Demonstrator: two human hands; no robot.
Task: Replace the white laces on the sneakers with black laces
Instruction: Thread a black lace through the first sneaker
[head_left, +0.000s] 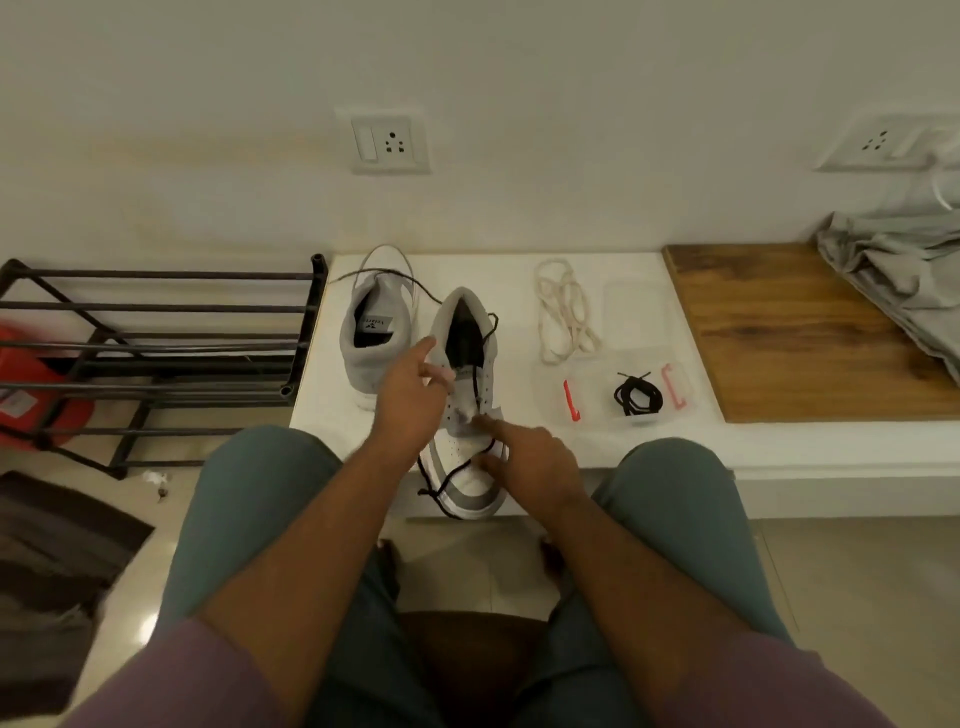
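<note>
Two grey-and-white sneakers stand on a white ledge (519, 270). The left sneaker (371, 332) has a black lace end trailing from it. The near sneaker (467, 483) points its toe at me, and a black lace (447, 475) runs loosely through its eyelets. My left hand (410, 402) grips the near sneaker's left side by the tongue, thumb spread. My right hand (530, 462) has its forefinger stretched out onto the tongue and its thumb on the black lace. The removed white laces (563, 317) lie in a pile to the right. A coiled black lace (638, 397) lies in a clear box (587, 364).
A black metal shoe rack (156, 338) stands left of the ledge, with a red object (31, 384) behind it. A wooden board (789, 332) and grey cloth (904, 280) lie at the right. Red clips (571, 402) sit in the clear box. My knees frame the ledge's front.
</note>
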